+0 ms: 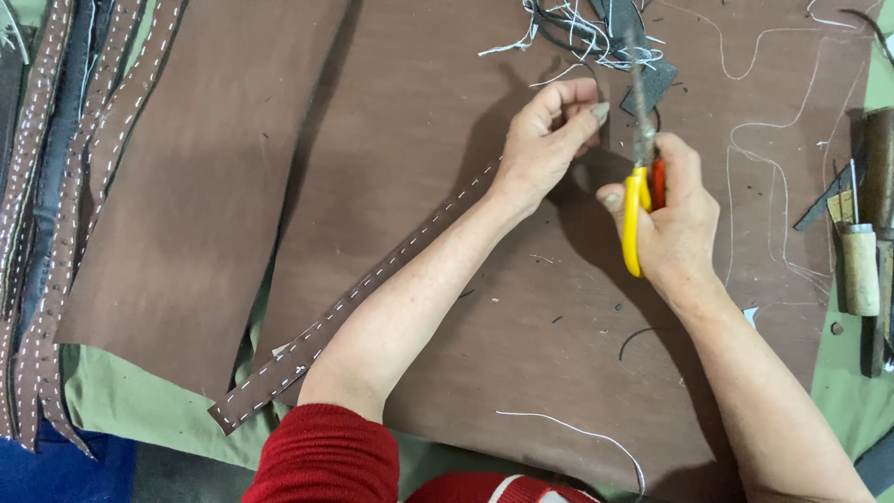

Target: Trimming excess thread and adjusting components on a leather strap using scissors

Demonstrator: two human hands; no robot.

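Note:
My left hand (548,140) pinches the far end of a long brown leather strap (358,289) stitched with white thread; the strap runs diagonally under my forearm toward the near left. My right hand (672,219) grips scissors with yellow and orange handles (637,216), their blades pointing away from me, just right of my left fingers. Both hands hover over a large brown leather sheet (447,112).
Several stitched brown straps (51,233) lie along the left edge. A tangle of white thread and dark scraps (601,37) sits at the top. Wooden-handled tools (861,265) rest at the right edge. A loose white thread (577,433) lies near me on green cloth (140,410).

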